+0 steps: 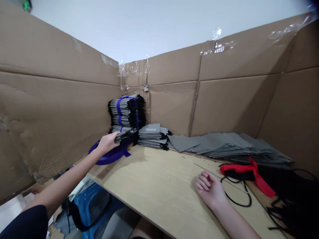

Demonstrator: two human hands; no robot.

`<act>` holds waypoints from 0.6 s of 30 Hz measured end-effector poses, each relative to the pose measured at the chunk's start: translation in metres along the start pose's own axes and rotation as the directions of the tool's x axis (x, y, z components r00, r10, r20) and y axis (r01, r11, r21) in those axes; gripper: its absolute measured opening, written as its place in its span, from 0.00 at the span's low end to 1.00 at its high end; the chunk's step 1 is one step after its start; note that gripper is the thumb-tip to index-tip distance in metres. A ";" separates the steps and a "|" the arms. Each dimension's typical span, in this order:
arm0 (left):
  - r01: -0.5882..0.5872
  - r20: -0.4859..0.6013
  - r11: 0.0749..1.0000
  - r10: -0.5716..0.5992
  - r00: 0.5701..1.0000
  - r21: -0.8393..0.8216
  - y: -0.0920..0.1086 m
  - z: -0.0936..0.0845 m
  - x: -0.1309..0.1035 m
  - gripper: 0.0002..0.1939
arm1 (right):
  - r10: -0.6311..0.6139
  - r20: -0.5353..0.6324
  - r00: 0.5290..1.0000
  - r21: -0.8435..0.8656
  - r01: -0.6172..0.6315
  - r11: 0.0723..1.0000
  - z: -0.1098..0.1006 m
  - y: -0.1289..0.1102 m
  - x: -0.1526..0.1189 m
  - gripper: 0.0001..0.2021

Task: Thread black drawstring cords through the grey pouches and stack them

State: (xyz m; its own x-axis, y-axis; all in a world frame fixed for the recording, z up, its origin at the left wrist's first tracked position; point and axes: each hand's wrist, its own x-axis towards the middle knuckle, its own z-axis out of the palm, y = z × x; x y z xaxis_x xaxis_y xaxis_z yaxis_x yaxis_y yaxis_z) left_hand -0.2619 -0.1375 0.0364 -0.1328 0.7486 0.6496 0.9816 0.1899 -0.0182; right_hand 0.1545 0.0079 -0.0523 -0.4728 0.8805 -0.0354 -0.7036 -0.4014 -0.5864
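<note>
My left hand (pixel 109 142) reaches to the far left corner of the table and grips a small bundle of grey pieces with black ends (pixel 126 135). Behind it rise stacked grey bundles (pixel 122 108) tied with purple bands. A roll of purple band (pixel 107 158) lies under my left wrist. To the right of the held bundle is a pile of grey pieces (pixel 152 135), the top one printed INTEX. My right hand (pixel 209 187) rests palm up on the table, fingers curled; nothing shows in it.
Grey flat pieces (pixel 224 144) spread along the back of the table (pixel 154 179). Black cords (pixel 296 196) with a red strip (pixel 264 182) lie at the right, near a thin metal rod (pixel 196 163). Cardboard walls (pixel 171 106) enclose the table. A blue stool (pixel 88 202) stands below left.
</note>
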 end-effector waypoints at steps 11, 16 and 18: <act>0.120 -0.033 0.249 -0.532 0.846 -0.961 0.098 -0.018 -0.014 0.30 | -0.128 0.387 0.913 -0.760 0.394 0.517 0.072 0.001 -0.001 0.41; 0.141 0.091 0.067 -0.486 0.869 -0.988 0.145 0.036 -0.027 0.40 | -0.062 0.418 0.906 -0.820 0.406 0.403 0.075 0.007 0.015 0.40; 0.160 0.094 0.135 -0.405 0.910 -0.978 0.151 0.048 -0.031 0.43 | -0.106 0.330 0.938 -0.825 0.341 0.450 0.061 0.010 0.021 0.32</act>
State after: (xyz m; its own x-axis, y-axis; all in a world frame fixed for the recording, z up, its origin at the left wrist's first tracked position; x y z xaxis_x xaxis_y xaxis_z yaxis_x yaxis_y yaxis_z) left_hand -0.1162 -0.1022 -0.0229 -0.5310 0.6634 0.5272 0.2447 -0.4756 0.8450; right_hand 0.1048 0.0070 -0.0098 -0.5442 0.7850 0.2961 -0.0398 0.3283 -0.9437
